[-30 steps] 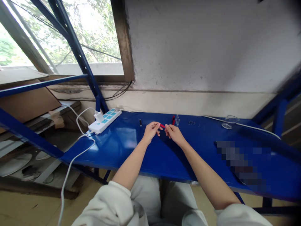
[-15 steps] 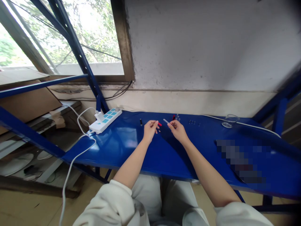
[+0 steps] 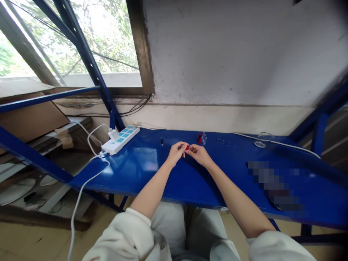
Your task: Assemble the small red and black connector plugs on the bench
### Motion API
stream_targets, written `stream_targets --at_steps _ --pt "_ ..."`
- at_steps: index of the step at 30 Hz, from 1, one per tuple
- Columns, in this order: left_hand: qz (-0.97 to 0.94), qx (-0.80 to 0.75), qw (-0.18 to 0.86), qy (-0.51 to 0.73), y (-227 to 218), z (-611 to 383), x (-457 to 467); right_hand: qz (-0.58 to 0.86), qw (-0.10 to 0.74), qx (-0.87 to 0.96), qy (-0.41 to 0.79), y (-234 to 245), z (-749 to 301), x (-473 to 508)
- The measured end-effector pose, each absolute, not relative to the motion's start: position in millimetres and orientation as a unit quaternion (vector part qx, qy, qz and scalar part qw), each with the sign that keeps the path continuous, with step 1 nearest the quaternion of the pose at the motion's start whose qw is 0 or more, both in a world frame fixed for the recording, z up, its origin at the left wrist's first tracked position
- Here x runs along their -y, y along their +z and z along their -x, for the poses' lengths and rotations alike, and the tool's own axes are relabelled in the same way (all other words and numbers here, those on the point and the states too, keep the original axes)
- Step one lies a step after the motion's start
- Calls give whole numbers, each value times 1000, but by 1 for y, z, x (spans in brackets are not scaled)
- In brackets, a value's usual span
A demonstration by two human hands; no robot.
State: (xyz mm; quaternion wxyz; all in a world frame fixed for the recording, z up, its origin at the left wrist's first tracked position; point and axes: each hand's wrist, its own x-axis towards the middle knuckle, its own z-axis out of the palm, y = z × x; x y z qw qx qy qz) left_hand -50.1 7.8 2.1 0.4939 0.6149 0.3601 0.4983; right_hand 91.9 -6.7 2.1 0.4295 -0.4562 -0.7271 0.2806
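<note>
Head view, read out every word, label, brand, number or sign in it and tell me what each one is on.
No text can be read anywhere.
Power strip: any markings are too small to read.
Red piece in the left hand: too small and partly covered.
Pixelated patch at right: blocked out.

All on table (image 3: pixel 187 186): power strip (image 3: pixel 121 140) far left of fingers (image 3: pixel 181 145), small cylinder (image 3: pixel 162 141) between; tube cluster (image 3: pixel 204 139) just beyond, right; round container (image 3: pixel 261 142) far right.
</note>
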Motion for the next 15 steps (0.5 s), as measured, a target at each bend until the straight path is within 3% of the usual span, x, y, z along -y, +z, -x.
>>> stream_targets --at_steps 4,9,15 --pt "-618 -373 470 508 0 50 -9 513 412 722 214 0 -103 1" --pt "-668 -424 345 505 -4 53 -9 645 399 644 97 -7 -131 -12" --pt "-729 -429 257 466 -6 54 -7 698 376 603 86 -17 -144 -22"
